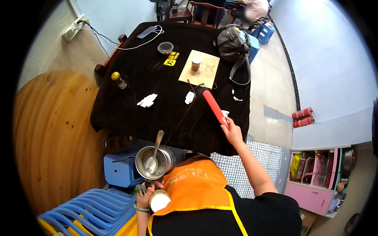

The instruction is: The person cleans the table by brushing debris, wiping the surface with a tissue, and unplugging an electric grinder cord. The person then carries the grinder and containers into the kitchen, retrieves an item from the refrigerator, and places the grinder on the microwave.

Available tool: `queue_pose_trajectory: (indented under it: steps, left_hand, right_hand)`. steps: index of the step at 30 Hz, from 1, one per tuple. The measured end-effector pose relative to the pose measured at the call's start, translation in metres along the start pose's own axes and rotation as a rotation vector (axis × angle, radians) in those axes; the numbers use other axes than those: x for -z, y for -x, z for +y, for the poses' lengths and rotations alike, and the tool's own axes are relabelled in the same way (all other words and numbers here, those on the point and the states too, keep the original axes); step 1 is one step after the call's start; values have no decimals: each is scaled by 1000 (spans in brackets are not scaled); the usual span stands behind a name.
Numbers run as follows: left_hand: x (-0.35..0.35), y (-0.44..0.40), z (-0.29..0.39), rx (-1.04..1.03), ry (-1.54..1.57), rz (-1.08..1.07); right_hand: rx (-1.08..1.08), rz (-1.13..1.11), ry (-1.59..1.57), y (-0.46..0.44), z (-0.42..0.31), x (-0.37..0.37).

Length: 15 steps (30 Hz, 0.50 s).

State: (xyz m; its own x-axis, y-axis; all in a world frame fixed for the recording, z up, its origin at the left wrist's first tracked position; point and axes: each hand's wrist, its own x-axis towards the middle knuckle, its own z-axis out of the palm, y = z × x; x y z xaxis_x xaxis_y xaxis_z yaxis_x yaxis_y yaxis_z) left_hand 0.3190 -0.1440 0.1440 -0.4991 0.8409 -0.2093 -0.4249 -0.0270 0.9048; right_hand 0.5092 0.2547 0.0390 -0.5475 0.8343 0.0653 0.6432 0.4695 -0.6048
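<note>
My right hand [233, 133] is closed round the lower end of a long, flat red stick-like object [214, 105], whose kind I cannot make out. It extends over the black-covered table. My left hand [149, 193] is closed at the handle of a metal pot [142, 168], low in front of my orange apron [197, 179]. A metal spoon [152, 163] stands tilted inside the pot, its handle rising over the rim. A plug [141, 190] shows beside the left fingers. Against the left wrist and apron is a round container with white content [160, 201]; its support is partly hidden.
The black-covered table [157, 84] carries a board [206, 76] with a small jar [196, 63], a grey bag [233, 42], crumpled tissues [147, 100], a round lidded container [165, 47] and a yellow-topped bottle [118, 80]. Blue stacked chairs [92, 206] stand lower left. Another person [258, 10] is far back.
</note>
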Motion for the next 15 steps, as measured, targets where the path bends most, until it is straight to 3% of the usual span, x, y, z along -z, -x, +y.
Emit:
queue_pose_trajectory:
  steps: [1,4,7,8,10,12,14,15]
  left_hand:
    - [3,1,-5,2,7,-2]
    - [4,-2,-2,-9,11,-20]
    - [6,0,-1,-1,-18,-5]
    - [7,1,-2,8,-35,-1]
    - [7,2,0,4,-26,1]
    - [5,2,1,0,-14,-5]
    - [6,4,-3,-2,-6,-12]
    - [4,4,0,-2,1,-9]
  right_hand:
    - [44,59,-24,-2,7,-10]
    - [352,-397,40,42,-2,-7]
    - [307,-749,-71,61,-23,31]
    - [247,-745,-111,57,-22,37]
    - [242,-402,-285,45,-10,29]
    - [116,-117,-155,24,-8,14]
    - [-11,-146,-43,28,-2,-17]
    - [203,-186,27,47,-2,-32]
